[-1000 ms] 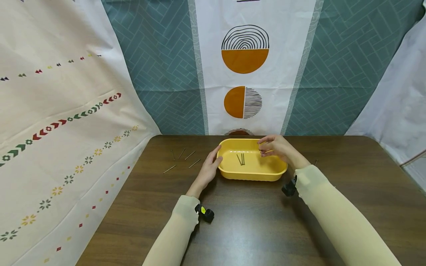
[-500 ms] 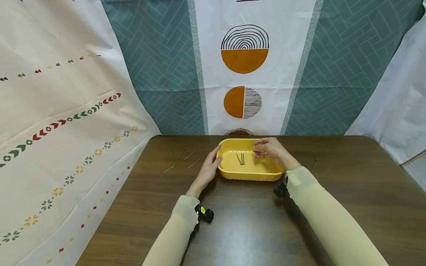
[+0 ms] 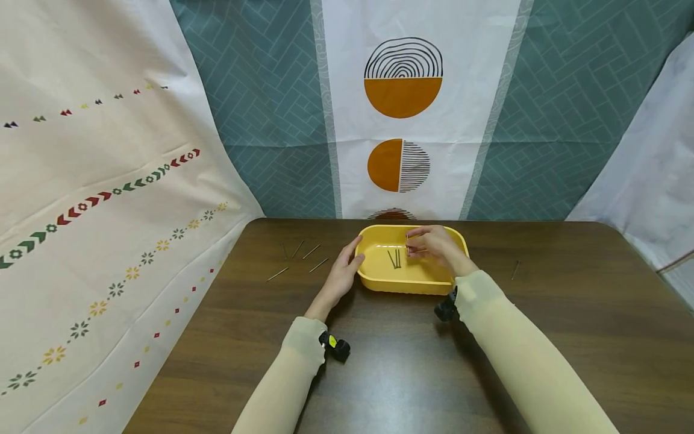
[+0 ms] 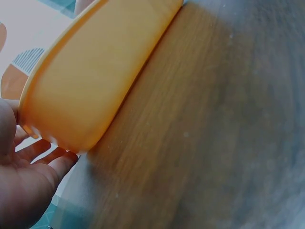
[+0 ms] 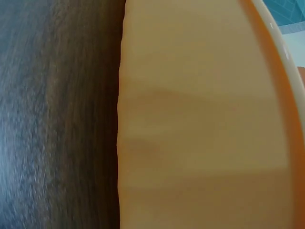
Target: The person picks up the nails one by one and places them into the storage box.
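Note:
A yellow plastic tray (image 3: 412, 287) stands on the table, with several thin, dull metal sticks (image 3: 397, 259) lying on its floor. At its left end my left hand (image 3: 340, 274) grips the wall; in the left wrist view the fingers (image 4: 61, 164) lie against the outside of the tray (image 4: 90, 71), near the rim. Over the tray's inside, my right hand (image 3: 434, 244) pinches a thin stick (image 3: 408, 244), held roughly upright between thumb and fingers. The right wrist view shows the tray's outer wall (image 5: 200, 119) but not the hand.
Several similar sticks (image 3: 278, 274) lie scattered on the brown table (image 3: 390, 361) left of the tray. One more stick (image 3: 515, 269) lies to the right. A patterned curtain (image 3: 271, 120) hangs behind the table's far edge, and a pale cloth (image 3: 135, 211) hangs at the left.
My right hand has moved left over the tray toward the sticks inside, with the thin stick in its fingers. The stick on the right has come into view. My left hand stays on the tray.

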Tool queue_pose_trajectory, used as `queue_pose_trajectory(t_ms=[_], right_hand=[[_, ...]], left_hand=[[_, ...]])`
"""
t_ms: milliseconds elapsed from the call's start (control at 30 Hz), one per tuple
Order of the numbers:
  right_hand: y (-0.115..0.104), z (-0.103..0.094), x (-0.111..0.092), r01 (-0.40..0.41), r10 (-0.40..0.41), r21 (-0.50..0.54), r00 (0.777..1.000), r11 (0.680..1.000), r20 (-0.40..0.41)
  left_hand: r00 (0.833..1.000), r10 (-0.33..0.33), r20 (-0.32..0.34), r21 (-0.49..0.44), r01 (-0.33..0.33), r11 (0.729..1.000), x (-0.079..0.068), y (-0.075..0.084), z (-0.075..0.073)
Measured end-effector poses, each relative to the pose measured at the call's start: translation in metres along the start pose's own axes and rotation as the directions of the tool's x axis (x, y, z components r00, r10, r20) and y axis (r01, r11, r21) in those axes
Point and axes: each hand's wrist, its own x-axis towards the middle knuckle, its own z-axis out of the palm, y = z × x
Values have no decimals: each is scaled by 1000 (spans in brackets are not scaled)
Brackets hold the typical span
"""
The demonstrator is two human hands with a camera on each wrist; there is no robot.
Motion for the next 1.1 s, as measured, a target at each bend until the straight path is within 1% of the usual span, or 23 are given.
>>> queue_pose_trajectory(t_ms=[167,267,433,600,900,1100], right_hand=[[4,2,4,-55,54,58,998,997,20],[7,3,6,-82,81,68,996,994,20],[10,5,9,-87,86,29,996,996,23],[11,6,9,-93,93,-9,996,996,10],[9,9,7,-110,110,-37,994,993,4],[12,9,11,-115,115,-43,993,992,3]], left_hand=[[1000,-1,8,-3,2,1000,1,1,0],[1000,-3,13,-3,3,1000,1,2,0],[1000,-1,10,-10,1,1000,0,1,-1],[1000,-2,6,7,2,1000,-1,0,-1],[1000,3,6,7,-3,1000,-1,0,0],[1000,10,0,5,-10,1000,1,-1,1]])
